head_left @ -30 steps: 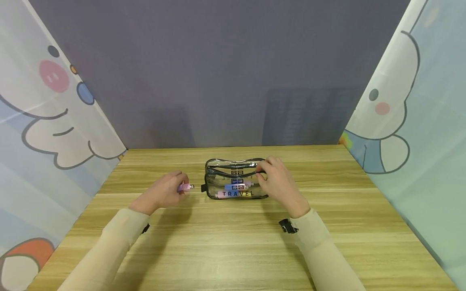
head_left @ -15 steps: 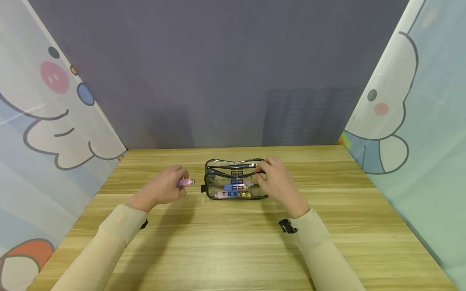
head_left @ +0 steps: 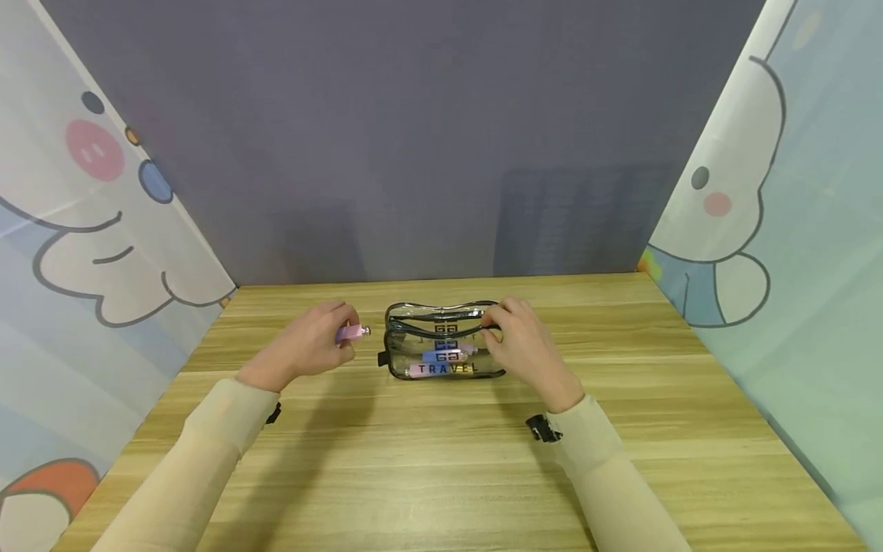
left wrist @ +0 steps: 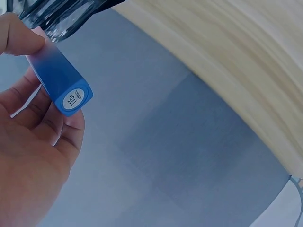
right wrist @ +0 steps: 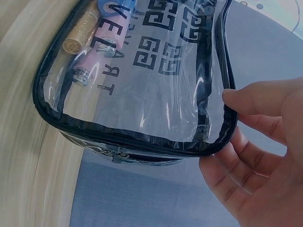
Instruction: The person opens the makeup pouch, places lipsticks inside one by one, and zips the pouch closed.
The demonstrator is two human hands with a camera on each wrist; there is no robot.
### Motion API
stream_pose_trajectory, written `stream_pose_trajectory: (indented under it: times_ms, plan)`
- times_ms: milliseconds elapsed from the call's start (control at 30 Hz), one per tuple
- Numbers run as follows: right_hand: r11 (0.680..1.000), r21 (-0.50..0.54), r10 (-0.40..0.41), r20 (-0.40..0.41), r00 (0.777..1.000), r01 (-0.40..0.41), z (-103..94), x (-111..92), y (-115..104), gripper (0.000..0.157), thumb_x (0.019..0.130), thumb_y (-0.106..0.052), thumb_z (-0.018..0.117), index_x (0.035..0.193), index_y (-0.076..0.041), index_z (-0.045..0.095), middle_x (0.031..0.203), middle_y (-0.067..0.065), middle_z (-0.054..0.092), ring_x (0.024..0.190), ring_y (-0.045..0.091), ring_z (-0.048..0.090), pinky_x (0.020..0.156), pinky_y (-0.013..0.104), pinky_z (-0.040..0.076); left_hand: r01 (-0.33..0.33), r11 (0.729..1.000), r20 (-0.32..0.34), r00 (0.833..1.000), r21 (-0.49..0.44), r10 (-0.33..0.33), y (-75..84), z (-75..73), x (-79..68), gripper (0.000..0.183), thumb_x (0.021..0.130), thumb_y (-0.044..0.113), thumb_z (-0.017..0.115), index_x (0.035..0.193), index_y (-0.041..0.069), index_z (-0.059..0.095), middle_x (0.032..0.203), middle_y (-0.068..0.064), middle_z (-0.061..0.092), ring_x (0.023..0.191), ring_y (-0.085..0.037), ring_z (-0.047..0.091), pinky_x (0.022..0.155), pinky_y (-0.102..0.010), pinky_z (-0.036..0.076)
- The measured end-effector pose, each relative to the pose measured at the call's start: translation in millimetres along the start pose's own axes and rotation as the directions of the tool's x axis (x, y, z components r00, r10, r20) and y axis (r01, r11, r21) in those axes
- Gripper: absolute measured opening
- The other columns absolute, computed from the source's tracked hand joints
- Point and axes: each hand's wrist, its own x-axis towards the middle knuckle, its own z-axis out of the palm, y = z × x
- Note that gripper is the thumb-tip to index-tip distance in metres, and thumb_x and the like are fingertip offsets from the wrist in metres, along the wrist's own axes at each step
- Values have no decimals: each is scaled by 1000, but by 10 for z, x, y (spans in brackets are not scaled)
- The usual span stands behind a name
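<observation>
Between thumb and fingers, my left hand (head_left: pixel 310 346) pinches a square lipstick tube (left wrist: pixel 57 75), fading from pink to blue, with a round label on its blue end. It is held above the table just left of a clear travel pouch (head_left: pixel 407 345). This pouch has black edging, "TRAVEL" lettering and an unzipped top. At its upper right corner, my right hand (head_left: pixel 530 351) grips the black edge, thumb on one side and fingers on the other. Several tubes lie inside at the bottom, among them a gold one (right wrist: pixel 81 33) and pink-and-blue ones (head_left: pixel 441 370).
A wood-grain table (head_left: pixel 428 468) lies under both hands. Behind it rises a grey panel (head_left: pixel 414 153). Cartoon-printed curtains stand at the left (head_left: pixel 41 345) and the right (head_left: pixel 814 330). A black fabric tab (head_left: pixel 383 358) sticks out from the pouch's left side.
My left hand has risen and moved slightly away from me with the lipstick tube, to about the height of the pouch's opening. My right hand keeps its grip on the pouch corner.
</observation>
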Motion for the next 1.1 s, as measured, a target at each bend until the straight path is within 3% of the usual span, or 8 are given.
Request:
stream_pose_trajectory:
  times_ms: [133,333,767,1100]
  plan:
    - [1000,3,3,5,1000,-3,-3,4,-5,9,90,-7,74,98,-6,72,93,4,57,84,22,49,70,35,45,29,999,-17,999,-26,-29,7,-94,40,23,75,3,67,98,5,64,88,-2,57,73,-19,49,68,-37,44]
    - [1000,7,4,10,1000,-4,-10,11,-7,9,90,-7,74,99,-6,73,93,4,57,84,22,49,71,35,45,7,1000,-58,998,2,-7,22,-176,103,24,74,4,66,98,5,64,87,-2,56,76,-21,49,69,-38,43]
    - [1000,10,4,15,1000,-4,-14,14,-1,10,90,-7,74,99,-6,73,92,6,57,83,22,48,70,34,44,3,1000,-85,996,18,-1,150,-275,279,24,76,6,68,100,4,65,91,-5,59,80,-24,50,73,-39,43]
    - [1000,1,6,12,1000,-6,-12,17,-1,9,90,-7,74,99,-6,73,93,4,58,84,22,50,70,34,45,28,1000,-32,999,1,-28,292,-312,455,28,81,9,68,108,4,66,97,-5,60,85,-24,52,76,-40,46]
